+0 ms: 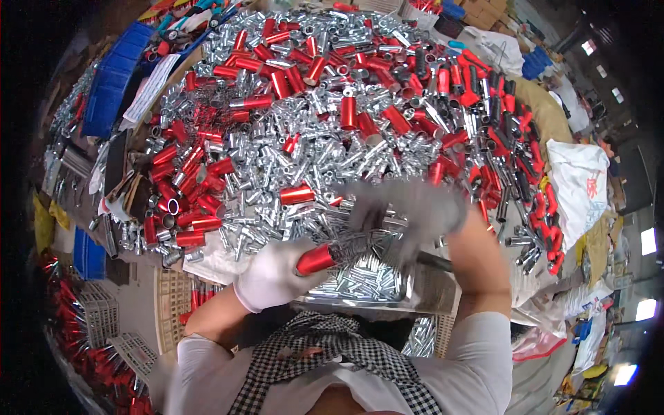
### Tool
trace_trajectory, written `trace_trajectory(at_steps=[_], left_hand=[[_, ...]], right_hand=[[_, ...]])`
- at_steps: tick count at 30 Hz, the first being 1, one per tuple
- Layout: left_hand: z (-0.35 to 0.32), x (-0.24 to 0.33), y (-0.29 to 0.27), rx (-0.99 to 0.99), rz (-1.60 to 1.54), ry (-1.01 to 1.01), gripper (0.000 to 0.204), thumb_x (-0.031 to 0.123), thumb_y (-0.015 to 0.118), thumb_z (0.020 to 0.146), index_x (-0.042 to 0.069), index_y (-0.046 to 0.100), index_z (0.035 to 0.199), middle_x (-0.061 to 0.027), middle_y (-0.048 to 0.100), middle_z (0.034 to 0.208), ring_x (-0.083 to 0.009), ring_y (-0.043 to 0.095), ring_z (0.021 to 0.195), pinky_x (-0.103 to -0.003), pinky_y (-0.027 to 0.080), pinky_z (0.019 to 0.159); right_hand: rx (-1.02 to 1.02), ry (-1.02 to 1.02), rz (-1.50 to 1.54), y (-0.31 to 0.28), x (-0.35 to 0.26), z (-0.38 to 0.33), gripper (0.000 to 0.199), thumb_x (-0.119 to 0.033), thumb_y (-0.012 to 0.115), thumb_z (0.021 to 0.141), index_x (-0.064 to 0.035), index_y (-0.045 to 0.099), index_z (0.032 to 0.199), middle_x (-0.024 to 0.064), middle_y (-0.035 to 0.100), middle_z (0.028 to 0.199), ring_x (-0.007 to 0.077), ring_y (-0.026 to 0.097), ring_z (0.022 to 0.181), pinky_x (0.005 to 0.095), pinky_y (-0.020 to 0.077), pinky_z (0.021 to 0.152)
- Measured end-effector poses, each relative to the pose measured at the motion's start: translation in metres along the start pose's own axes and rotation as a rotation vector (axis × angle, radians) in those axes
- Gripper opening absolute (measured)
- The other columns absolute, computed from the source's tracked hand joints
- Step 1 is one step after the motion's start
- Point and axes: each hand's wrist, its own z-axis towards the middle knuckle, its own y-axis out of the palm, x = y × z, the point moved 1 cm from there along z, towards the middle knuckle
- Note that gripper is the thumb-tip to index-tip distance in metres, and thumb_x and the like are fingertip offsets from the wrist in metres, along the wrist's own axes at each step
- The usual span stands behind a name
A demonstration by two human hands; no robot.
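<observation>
My left hand (271,275), in a white glove, is closed around a shiny red metal tube (315,260). A thin wire spring (351,249) shows at the tube's right end. To its right and a little farther off is my right hand (432,206), in a greyish glove and smeared by motion. A blurred dark block (369,213) is by its fingers; I cannot make out its kind or whether it is held. A dark rod (434,261) lies just below that hand. Under both hands sits a tray of small silver pins (363,282).
A broad heap of silver metal fittings (311,149) and red tubes (280,84) covers the table ahead. Red and black handles (494,131) pile up at the right. Blue bins (117,76) stand at the far left, beige crates (169,304) nearer. White sacks (577,183) are on the right.
</observation>
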Motion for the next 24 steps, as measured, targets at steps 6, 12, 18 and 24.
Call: trace_trajectory(at_steps=[6, 12, 18, 24], left_hand=[[0.026, -0.011, -0.009, -0.041, -0.253, 0.08, 0.02, 0.011, 0.078, 0.078, 0.003, 0.066, 0.093, -0.0065, 0.059, 0.066, -0.0132, 0.058, 0.056, -0.031, 0.047, 0.052], [0.035, -0.028, -0.015, -0.04, -0.258, 0.048, 0.023, 0.012, 0.081, 0.074, 0.003, 0.061, 0.083, -0.0069, 0.054, 0.064, -0.0149, 0.051, 0.055, -0.031, 0.044, 0.053], [0.036, -0.039, -0.021, -0.155, -0.339, -0.043, 0.022, 0.012, 0.08, 0.075, 0.002, 0.061, 0.079, -0.0051, 0.056, 0.063, -0.0109, 0.051, 0.057, -0.028, 0.04, 0.053], [0.045, -0.039, -0.017, -0.255, -0.326, -0.068, 0.019, 0.015, 0.076, 0.078, 0.004, 0.061, 0.078, -0.0054, 0.058, 0.064, -0.0109, 0.054, 0.058, -0.031, 0.045, 0.054]], right_hand=[[0.987, 0.827, -0.747, -0.218, 0.182, -0.033, 0.049, -0.036, 0.071, 0.08, -0.0108, 0.063, 0.121, 0.0178, 0.06, 0.128, 0.0283, 0.06, 0.115, 0.037, 0.0477, 0.097], [0.52, 1.175, -0.839, -0.253, 0.226, 0.027, 0.096, -0.064, 0.069, 0.064, -0.0275, 0.039, 0.148, 0.0304, 0.018, 0.156, 0.0474, 0.031, 0.139, 0.0596, 0.0278, 0.112], [0.553, 1.02, -0.657, -0.269, 0.219, 0.031, 0.083, -0.039, 0.076, 0.061, -0.0096, 0.055, 0.136, 0.0202, 0.059, 0.13, 0.0309, 0.057, 0.121, 0.0391, 0.0427, 0.106], [0.75, 1.105, -0.719, -0.276, 0.241, -0.008, 0.076, -0.037, 0.074, 0.067, -0.0094, 0.054, 0.135, 0.0216, 0.061, 0.125, 0.0346, 0.06, 0.115, 0.0405, 0.0492, 0.096]])
